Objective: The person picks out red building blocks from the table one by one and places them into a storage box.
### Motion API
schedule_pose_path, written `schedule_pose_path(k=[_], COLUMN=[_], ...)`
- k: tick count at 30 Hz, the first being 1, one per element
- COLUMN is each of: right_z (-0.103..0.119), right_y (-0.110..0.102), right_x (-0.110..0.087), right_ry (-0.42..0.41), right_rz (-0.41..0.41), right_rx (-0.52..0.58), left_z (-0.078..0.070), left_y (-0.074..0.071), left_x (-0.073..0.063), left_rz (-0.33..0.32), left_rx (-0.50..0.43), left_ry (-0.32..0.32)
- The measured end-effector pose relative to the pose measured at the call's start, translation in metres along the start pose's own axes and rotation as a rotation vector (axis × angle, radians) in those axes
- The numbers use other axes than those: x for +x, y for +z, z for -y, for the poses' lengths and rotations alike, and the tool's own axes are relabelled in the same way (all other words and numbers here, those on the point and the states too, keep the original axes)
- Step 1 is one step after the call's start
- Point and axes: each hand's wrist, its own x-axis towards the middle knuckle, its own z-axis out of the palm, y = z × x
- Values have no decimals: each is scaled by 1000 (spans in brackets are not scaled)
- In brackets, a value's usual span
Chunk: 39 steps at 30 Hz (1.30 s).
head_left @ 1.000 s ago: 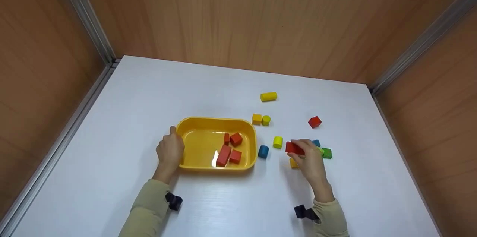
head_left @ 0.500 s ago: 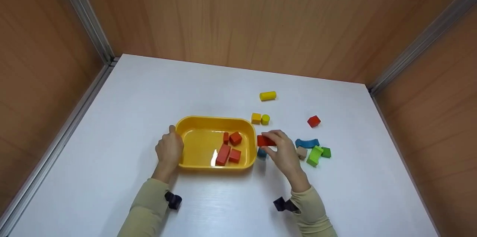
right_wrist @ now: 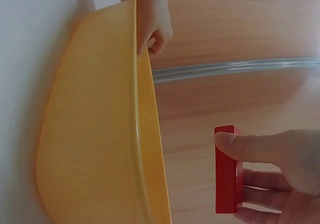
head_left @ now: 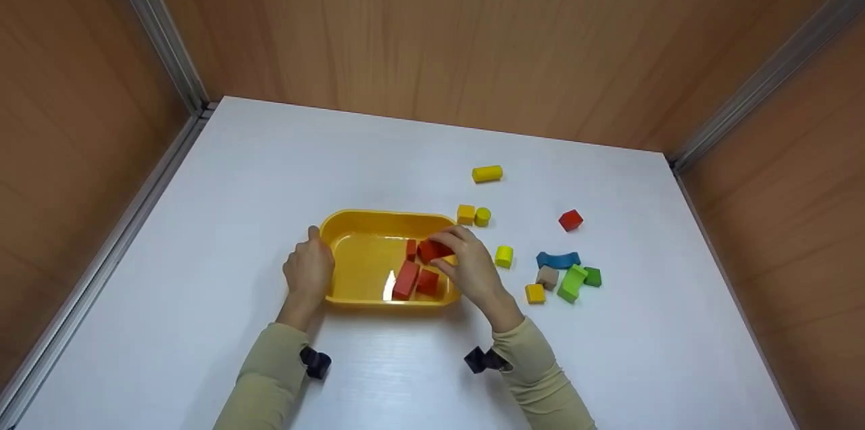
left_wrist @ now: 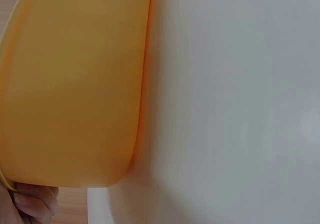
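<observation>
My left hand [head_left: 309, 270] grips the left rim of a yellow plastic tray [head_left: 351, 215], its fingers curled under the rim in the left wrist view. My right hand [head_left: 470, 268] is over the tray's right end and pinches a red block [right_wrist: 227, 179] between thumb and fingers. The right wrist view shows that block as a rectangular bar, held higher than the tray rim [right_wrist: 136, 109]. Inside the tray's right half lie several red blocks, among them a longer one [head_left: 405, 280] and a cube [head_left: 427, 282]. The held block overlaps another red block in the head view.
Right of the tray lie a yellow cylinder [head_left: 504, 256], a blue curved block [head_left: 558, 260], a light-green block [head_left: 572, 283] and a yellow cube [head_left: 534, 293]. A red cube [head_left: 570, 220] sits farther right. Wooden panels [head_left: 432, 31] wall in the white table [head_left: 169, 268].
My right hand has carried the red block leftward from among the loose blocks to above the tray, now covering the blue cylinder. The left hand and tray have stayed put.
</observation>
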Motion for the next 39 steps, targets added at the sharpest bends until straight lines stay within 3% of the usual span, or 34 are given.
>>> schedule_pose_path(k=[5, 13, 19, 26, 31, 39], right_z=[5, 14, 17, 18, 18, 16], right_y=[11, 29, 45, 63, 74, 89], right_x=[9, 21, 29, 35, 38, 42], right_ry=[-51, 7, 5, -1, 27, -48], right_rz=[17, 115, 187, 240, 282, 316], right_rx=[3, 13, 4, -9, -9, -83], left_z=[0, -1, -1, 0, 0, -1], left_y=[0, -1, 0, 0, 0, 0], left_x=[1, 1, 1, -1, -2, 0], left_rz=[-5, -10, 14, -21, -13, 3], left_rx=[5, 12, 10, -11, -3, 8], left_ry=[-4, -14, -31, 23, 16, -15])
